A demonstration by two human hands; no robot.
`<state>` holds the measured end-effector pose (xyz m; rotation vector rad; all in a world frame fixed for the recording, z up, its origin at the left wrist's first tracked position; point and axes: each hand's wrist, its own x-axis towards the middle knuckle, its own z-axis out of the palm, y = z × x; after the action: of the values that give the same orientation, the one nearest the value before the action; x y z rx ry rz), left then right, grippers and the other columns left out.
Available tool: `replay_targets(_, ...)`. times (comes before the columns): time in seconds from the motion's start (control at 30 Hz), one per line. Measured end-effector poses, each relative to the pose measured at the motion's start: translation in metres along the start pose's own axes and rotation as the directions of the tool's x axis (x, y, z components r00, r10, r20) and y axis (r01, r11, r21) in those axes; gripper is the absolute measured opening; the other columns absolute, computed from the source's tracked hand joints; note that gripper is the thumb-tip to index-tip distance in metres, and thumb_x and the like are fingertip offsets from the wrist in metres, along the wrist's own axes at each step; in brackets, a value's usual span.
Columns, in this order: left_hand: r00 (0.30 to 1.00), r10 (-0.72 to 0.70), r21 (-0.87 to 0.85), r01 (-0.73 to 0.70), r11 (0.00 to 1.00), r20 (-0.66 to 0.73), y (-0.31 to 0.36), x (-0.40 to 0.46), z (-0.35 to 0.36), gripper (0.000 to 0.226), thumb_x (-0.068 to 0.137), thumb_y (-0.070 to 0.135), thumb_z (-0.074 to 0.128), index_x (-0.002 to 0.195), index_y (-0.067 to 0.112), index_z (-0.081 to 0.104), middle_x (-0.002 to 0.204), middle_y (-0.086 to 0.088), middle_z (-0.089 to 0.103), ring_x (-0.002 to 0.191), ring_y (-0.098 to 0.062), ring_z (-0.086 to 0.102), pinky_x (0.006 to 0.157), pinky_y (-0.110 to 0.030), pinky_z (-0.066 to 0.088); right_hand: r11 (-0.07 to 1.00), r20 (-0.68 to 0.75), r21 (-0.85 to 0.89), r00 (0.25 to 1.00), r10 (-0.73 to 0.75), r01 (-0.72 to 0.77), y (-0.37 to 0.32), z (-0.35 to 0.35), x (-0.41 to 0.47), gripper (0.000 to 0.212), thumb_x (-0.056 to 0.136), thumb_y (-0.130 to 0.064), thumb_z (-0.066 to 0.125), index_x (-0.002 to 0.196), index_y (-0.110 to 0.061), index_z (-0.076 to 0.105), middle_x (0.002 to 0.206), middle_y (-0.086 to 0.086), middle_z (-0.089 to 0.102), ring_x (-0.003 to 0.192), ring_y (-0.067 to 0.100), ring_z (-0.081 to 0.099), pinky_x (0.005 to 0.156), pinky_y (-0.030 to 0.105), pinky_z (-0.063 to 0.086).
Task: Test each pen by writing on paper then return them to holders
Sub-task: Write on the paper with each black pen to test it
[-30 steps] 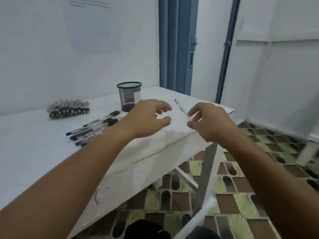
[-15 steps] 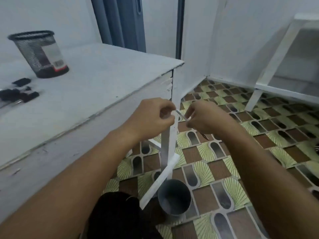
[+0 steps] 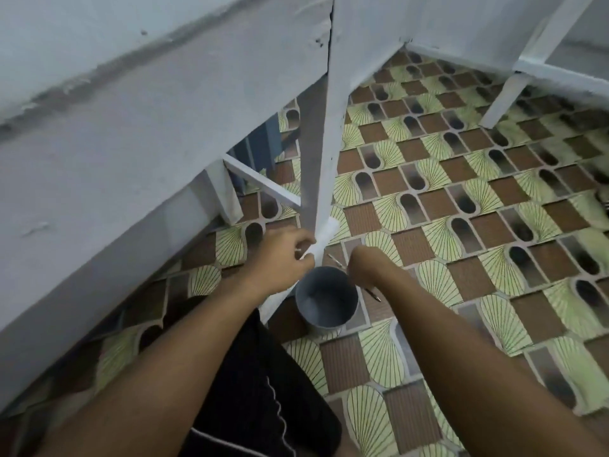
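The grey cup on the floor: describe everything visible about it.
The grey cup is a round, plain container with smooth matte walls that look like plastic. It stands upright on the patterned tile floor, mouth open upward; no pens show inside, though the bottom is shadowed. It sits beside the foot of the white table leg, just below both hands. The left hand and the right hand, which pinches a pen, hover over its rim without visibly touching it.

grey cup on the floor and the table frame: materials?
Grey cup: looks like plastic, matte, with uniform colour, a smooth thin wall and no seam or glint; metal not ruled out. Table frame: likely wood under white paint, with chipped, scuffed patches and a dark crack at the corner joint.
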<state>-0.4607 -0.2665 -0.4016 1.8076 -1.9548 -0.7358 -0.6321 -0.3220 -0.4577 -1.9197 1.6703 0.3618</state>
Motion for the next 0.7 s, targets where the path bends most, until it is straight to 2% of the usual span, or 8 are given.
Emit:
replay_targets(0.03, 1.0, -0.016, -0.009, 0.016, 1.0, 0.008, -0.003, -0.001, 0.003, 0.028, 0.085, 0.02, 0.062, 0.113, 0.015, 0.066, 0.104, -0.001, 0.064, 0.091, -0.014, 0.058, 0.08, -0.031, 0.05, 1.0, 0.017, 0.001, 1.0, 0.009, -0.009, 0.002, 0.007, 0.004, 0.021, 0.094, -0.012, 0.057, 0.112, 0.0, 0.06, 0.096, 0.013, 0.061, 0.09, 0.026, 0.06, 0.084, 0.034, 0.054)
replay_targets(0.13, 0.998, -0.056, -0.03, 0.057, 0.998, 0.023, -0.012, -0.005, 0.01, 0.031, 0.085, 0.02, 0.064, 0.116, 0.015, 0.065, 0.109, 0.002, 0.063, 0.095, -0.01, 0.058, 0.081, -0.023, 0.048, 1.0, 0.042, 0.016, 0.999, 0.025, -0.026, 0.007, 0.025, 0.015, 0.028, 0.093, -0.009, 0.058, 0.12, 0.0, 0.058, 0.114, 0.016, 0.063, 0.102, 0.029, 0.062, 0.083, 0.033, 0.052)
replay_targets(0.23, 0.996, -0.082, -0.034, 0.084, 0.996, 0.039, -0.018, -0.006, 0.013, 0.031, 0.086, 0.019, 0.063, 0.116, 0.015, 0.064, 0.111, 0.001, 0.063, 0.098, -0.01, 0.058, 0.085, -0.026, 0.051, 1.0, 0.041, 0.018, 0.999, 0.007, -0.008, 0.007, 0.031, 0.023, 0.034, 0.092, -0.012, 0.061, 0.124, -0.001, 0.06, 0.118, 0.015, 0.063, 0.102, 0.028, 0.062, 0.079, 0.031, 0.051)
replay_targets(0.3, 0.995, -0.093, -0.037, 0.095, 0.995, 0.041, -0.02, -0.005, 0.012, 0.03, 0.086, 0.019, 0.063, 0.116, 0.015, 0.064, 0.11, 0.001, 0.063, 0.097, -0.011, 0.059, 0.086, -0.028, 0.052, 1.0, 0.024, 0.022, 1.0, -0.004, 0.003, 0.006, 0.028, 0.026, 0.038, 0.091, -0.012, 0.063, 0.127, -0.003, 0.059, 0.122, 0.014, 0.063, 0.108, 0.028, 0.061, 0.088, 0.032, 0.053)
replay_targets(0.37, 0.995, -0.093, -0.037, 0.094, 0.995, 0.034, -0.02, -0.004, 0.011, 0.029, 0.086, 0.019, 0.063, 0.115, 0.015, 0.065, 0.108, 0.001, 0.063, 0.095, -0.01, 0.058, 0.082, -0.025, 0.05, 1.0, -0.008, 0.022, 1.0, -0.008, 0.008, 0.006, 0.023, 0.027, 0.038, 0.09, -0.011, 0.064, 0.128, -0.003, 0.058, 0.124, 0.013, 0.063, 0.111, 0.029, 0.061, 0.093, 0.035, 0.053)
replay_targets(0.57, 0.997, -0.076, -0.061, 0.077, 0.995, 0.02, -0.011, 0.004, -0.003, 0.024, 0.085, 0.018, 0.064, 0.108, 0.018, 0.067, 0.104, 0.005, 0.065, 0.09, -0.006, 0.058, 0.072, -0.014, 0.043, 0.997, -0.052, 0.047, 0.997, -0.057, 0.059, 0.001, -0.017, 0.014, 0.034, 0.087, -0.001, 0.064, 0.121, -0.002, 0.062, 0.118, 0.018, 0.065, 0.102, 0.032, 0.065, 0.089, 0.039, 0.057)
replay_targets(0.6, 0.998, -0.064, -0.065, 0.065, 0.996, 0.007, -0.007, 0.006, -0.009, 0.023, 0.085, 0.018, 0.064, 0.107, 0.018, 0.067, 0.102, 0.005, 0.064, 0.09, -0.006, 0.058, 0.073, -0.015, 0.045, 0.997, -0.062, 0.029, 0.995, -0.075, 0.077, -0.001, -0.027, 0.01, 0.032, 0.088, -0.002, 0.064, 0.12, -0.002, 0.063, 0.118, 0.017, 0.065, 0.101, 0.032, 0.064, 0.088, 0.038, 0.056)
replay_targets(0.7, 0.997, -0.05, -0.096, 0.044, 0.994, -0.058, 0.011, 0.01, -0.036, 0.027, 0.084, 0.021, 0.065, 0.111, 0.018, 0.067, 0.104, 0.003, 0.066, 0.094, -0.011, 0.061, 0.086, -0.032, 0.053, 0.989, -0.089, -0.019, 0.985, -0.146, 0.145, -0.014, -0.062, -0.007, 0.03, 0.091, -0.006, 0.064, 0.12, -0.002, 0.064, 0.12, 0.016, 0.065, 0.104, 0.032, 0.064, 0.083, 0.03, 0.05)
